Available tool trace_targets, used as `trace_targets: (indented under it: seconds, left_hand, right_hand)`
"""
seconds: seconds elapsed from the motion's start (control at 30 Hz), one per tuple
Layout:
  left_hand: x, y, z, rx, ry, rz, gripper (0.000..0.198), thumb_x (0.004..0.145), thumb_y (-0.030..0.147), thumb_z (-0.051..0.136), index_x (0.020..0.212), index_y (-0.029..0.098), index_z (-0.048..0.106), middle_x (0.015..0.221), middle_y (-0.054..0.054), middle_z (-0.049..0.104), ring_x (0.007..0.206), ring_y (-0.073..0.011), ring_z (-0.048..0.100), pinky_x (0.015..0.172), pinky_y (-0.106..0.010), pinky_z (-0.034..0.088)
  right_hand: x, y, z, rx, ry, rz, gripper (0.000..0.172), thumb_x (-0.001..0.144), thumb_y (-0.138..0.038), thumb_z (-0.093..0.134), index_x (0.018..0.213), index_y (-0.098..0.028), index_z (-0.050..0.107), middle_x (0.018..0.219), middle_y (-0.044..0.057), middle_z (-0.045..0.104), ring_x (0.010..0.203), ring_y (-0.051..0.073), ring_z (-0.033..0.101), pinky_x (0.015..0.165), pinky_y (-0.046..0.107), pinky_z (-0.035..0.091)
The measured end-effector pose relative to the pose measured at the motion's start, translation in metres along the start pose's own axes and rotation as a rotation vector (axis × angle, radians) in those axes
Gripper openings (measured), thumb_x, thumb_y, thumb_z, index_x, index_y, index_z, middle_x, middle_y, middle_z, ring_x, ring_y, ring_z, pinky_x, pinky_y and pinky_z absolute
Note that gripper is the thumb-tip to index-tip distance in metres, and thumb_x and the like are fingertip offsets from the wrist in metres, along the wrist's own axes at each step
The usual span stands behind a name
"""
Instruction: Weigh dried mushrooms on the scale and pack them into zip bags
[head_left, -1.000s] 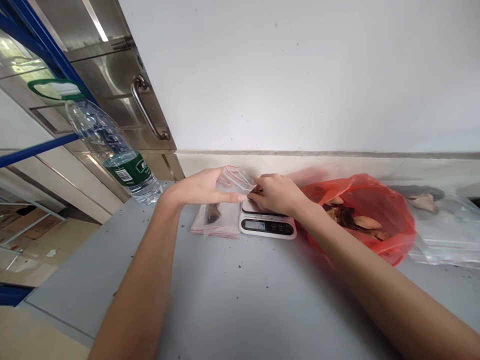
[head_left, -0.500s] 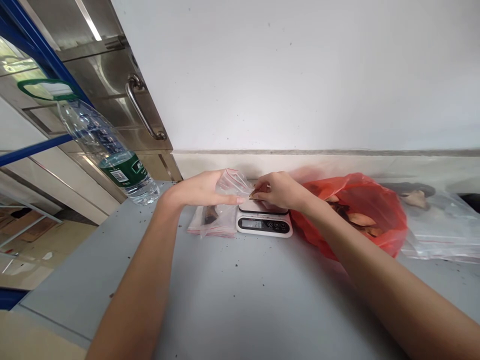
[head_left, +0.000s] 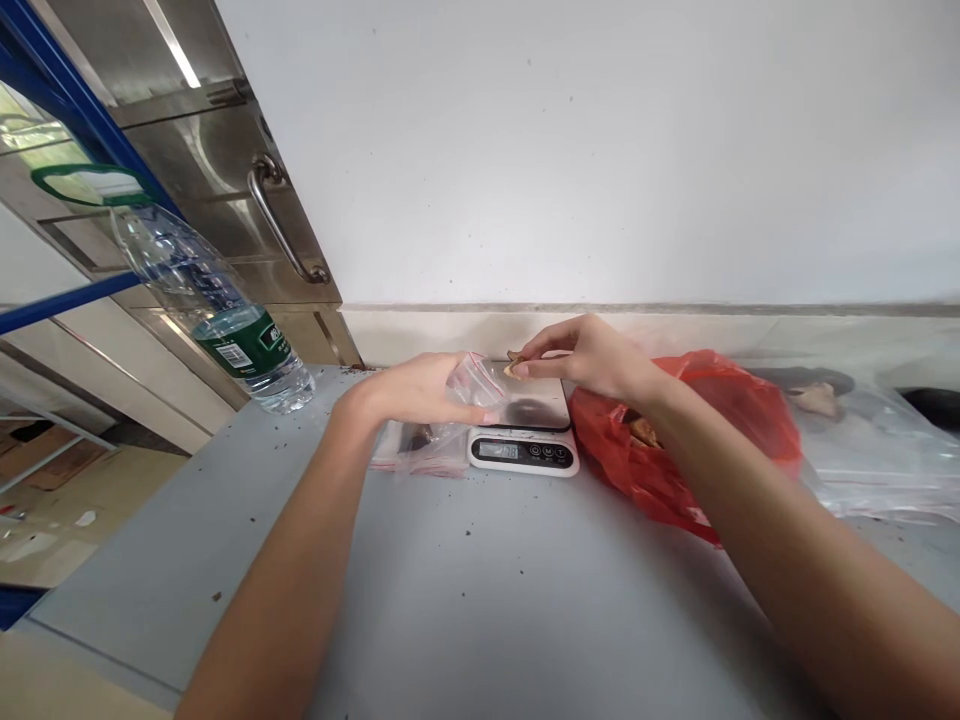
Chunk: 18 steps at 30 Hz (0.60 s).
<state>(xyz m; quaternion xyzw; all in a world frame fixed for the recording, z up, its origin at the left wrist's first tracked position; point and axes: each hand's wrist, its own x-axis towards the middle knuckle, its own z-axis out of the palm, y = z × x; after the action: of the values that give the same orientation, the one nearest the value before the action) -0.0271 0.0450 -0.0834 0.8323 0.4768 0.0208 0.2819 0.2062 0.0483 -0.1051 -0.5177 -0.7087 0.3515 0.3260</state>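
My left hand [head_left: 420, 390] is closed on a small clear zip bag [head_left: 477, 382] with a red line at its mouth, beside the plate of a white digital scale [head_left: 523, 452]. Between the thumb and fingers of my right hand [head_left: 581, 360] is a small brown dried piece [head_left: 513, 366], held just above the scale plate, at the right of the bag's mouth. Flat bags [head_left: 427, 455] lie left of the scale, one with something dark in it. A red plastic bag [head_left: 757, 415] with brown pieces lies under my right forearm.
A large water bottle [head_left: 244, 345] with a green handle stands on the grey table [head_left: 442, 620] at the left. Clear bags [head_left: 870, 450] lie at the far right. The white wall [head_left: 570, 150] rises behind the scale.
My right hand has risen and moved right, off the scale plate, with the brown piece between its fingers. The red bag's near side has shifted. The scale's display has changed.
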Motion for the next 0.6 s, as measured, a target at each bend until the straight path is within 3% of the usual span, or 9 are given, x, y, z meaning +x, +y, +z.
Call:
trace_targets:
  seconds: [0.1, 0.27, 0.37, 0.5, 0.6]
  left_hand:
    - [0.002, 0.004, 0.003, -0.05, 0.003, 0.081, 0.061, 0.083, 0.066, 0.07, 0.128, 0.025, 0.063, 0.13, -0.007, 0.073, 0.115, -0.0306, 0.068, 0.096, -0.038, 0.052]
    - [0.001, 0.01, 0.005, -0.138, 0.01, 0.15, 0.062, 0.084, 0.064, 0.073, 0.133, 0.027, 0.062, 0.134, -0.005, 0.072, 0.119, -0.0302, 0.068, 0.098, -0.038, 0.052]
    - [-0.002, 0.012, 0.004, -0.175, 0.034, 0.154, 0.06, 0.085, 0.063, 0.073, 0.129, 0.024, 0.065, 0.13, -0.006, 0.074, 0.118, -0.0304, 0.069, 0.098, -0.038, 0.053]
    - [-0.006, 0.008, -0.002, -0.205, 0.085, 0.138, 0.071, 0.085, 0.068, 0.072, 0.138, 0.023, 0.061, 0.113, -0.006, 0.078, 0.112, -0.0314, 0.071, 0.096, -0.041, 0.054]
    - [-0.007, 0.003, -0.007, -0.325, 0.137, 0.3, 0.069, 0.085, 0.07, 0.073, 0.133, 0.021, 0.066, 0.108, -0.008, 0.078, 0.115, -0.0326, 0.069, 0.099, -0.042, 0.054]
  right_hand:
    - [-0.004, -0.008, -0.007, 0.069, -0.105, -0.119, 0.02, 0.069, -0.041, 0.086, 0.076, -0.022, 0.081, 0.086, 0.004, 0.081, 0.091, 0.024, 0.073, 0.089, 0.04, 0.057]
    - [-0.01, -0.018, 0.0, 0.096, -0.201, -0.188, 0.018, 0.075, -0.033, 0.079, 0.089, -0.023, 0.08, 0.094, 0.004, 0.081, 0.085, 0.021, 0.074, 0.083, 0.04, 0.06]
    - [-0.011, -0.021, 0.004, 0.147, -0.158, -0.224, 0.017, 0.076, -0.031, 0.08, 0.09, -0.023, 0.076, 0.1, 0.005, 0.08, 0.093, 0.024, 0.075, 0.084, 0.04, 0.062]
    - [-0.013, -0.022, -0.001, 0.181, 0.016, -0.336, 0.024, 0.085, -0.045, 0.076, 0.09, -0.022, 0.075, 0.106, 0.007, 0.079, 0.106, 0.027, 0.072, 0.096, 0.044, 0.057]
    - [-0.017, -0.022, -0.011, 0.093, 0.034, -0.445, 0.032, 0.087, -0.055, 0.074, 0.097, -0.025, 0.08, 0.123, 0.009, 0.076, 0.128, 0.033, 0.063, 0.104, 0.05, 0.052]
